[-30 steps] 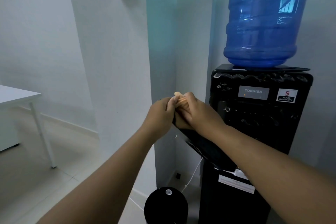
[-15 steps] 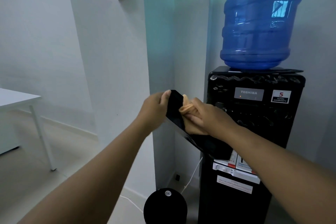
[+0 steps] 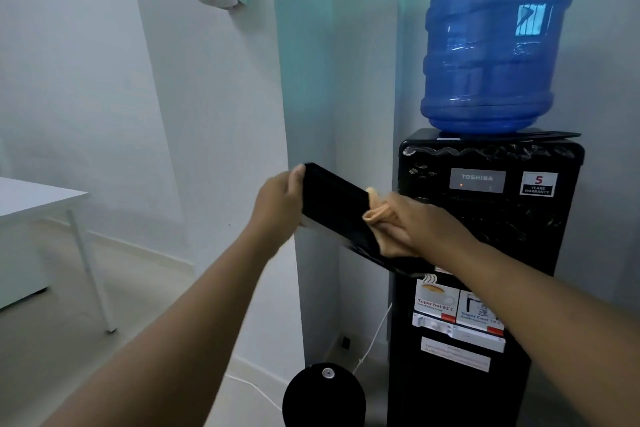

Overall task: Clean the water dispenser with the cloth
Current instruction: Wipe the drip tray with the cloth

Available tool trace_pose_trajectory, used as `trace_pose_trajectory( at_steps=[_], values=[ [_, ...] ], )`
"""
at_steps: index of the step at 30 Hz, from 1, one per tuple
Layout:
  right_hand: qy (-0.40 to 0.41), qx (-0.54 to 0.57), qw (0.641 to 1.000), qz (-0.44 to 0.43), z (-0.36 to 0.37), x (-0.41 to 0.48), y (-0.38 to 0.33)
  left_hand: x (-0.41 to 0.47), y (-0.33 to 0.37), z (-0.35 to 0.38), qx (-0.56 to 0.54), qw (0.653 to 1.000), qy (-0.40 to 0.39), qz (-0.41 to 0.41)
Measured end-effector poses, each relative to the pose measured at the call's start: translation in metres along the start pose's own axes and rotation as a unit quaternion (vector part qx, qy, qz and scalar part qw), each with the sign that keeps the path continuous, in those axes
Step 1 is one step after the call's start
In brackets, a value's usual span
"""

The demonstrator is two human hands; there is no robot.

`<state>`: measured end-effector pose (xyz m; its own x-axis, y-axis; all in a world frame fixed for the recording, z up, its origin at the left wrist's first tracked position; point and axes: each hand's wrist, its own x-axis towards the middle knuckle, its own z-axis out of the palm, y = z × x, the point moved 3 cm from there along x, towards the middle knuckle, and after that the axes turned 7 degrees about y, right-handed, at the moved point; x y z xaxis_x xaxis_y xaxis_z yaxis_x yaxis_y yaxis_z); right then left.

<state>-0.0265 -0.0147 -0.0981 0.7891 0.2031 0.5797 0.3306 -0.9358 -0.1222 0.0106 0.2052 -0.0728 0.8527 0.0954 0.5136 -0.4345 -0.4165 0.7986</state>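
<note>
- The water dispenser (image 3: pixel 485 253) stands against the wall, a blue bottle (image 3: pixel 485 45) on top of it.
- A black panel (image 3: pixel 336 208) juts out from the dispenser's front. The left hand (image 3: pixel 277 208) grips its far end.
- The right hand (image 3: pixel 415 225) is closed on the orange cloth (image 3: pixel 377 215), pressed to the panel near the dispenser.
- Judging by this, cleaning is midway: the panel is being wiped, while the dispenser's body, top and taps look untouched.
- Readable on the dispenser: "TOSHIBA", "5 YEARS WARRANTY", "Super hot 85°C", "Super Cool".
</note>
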Motion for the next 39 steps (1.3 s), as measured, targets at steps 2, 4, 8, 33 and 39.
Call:
trace_pose_trajectory(
  at_steps=[2,4,8,33,39],
  values=[
    [0.009,-0.015,1.0,0.011,-0.002,-0.002,0.009,0.006,0.001,-0.003,-0.003,1.0,0.02,0.0],
    [0.044,-0.024,0.999,0.009,-0.003,0.007,-0.001,-0.004,0.011,0.01,0.0,0.999,0.021,0.028],
    [0.106,0.006,0.994,-0.029,-0.006,0.021,-0.028,-0.026,0.031,0.03,0.024,0.994,-0.037,0.102],
    [0.107,-0.012,0.993,-0.05,-0.026,0.017,-0.02,-0.035,0.025,0.018,-0.08,0.997,-0.004,-0.003],
    [0.121,0.013,0.991,-0.052,-0.024,-0.001,0.006,-0.033,0.034,0.008,-0.033,0.996,-0.02,0.08]
  ],
)
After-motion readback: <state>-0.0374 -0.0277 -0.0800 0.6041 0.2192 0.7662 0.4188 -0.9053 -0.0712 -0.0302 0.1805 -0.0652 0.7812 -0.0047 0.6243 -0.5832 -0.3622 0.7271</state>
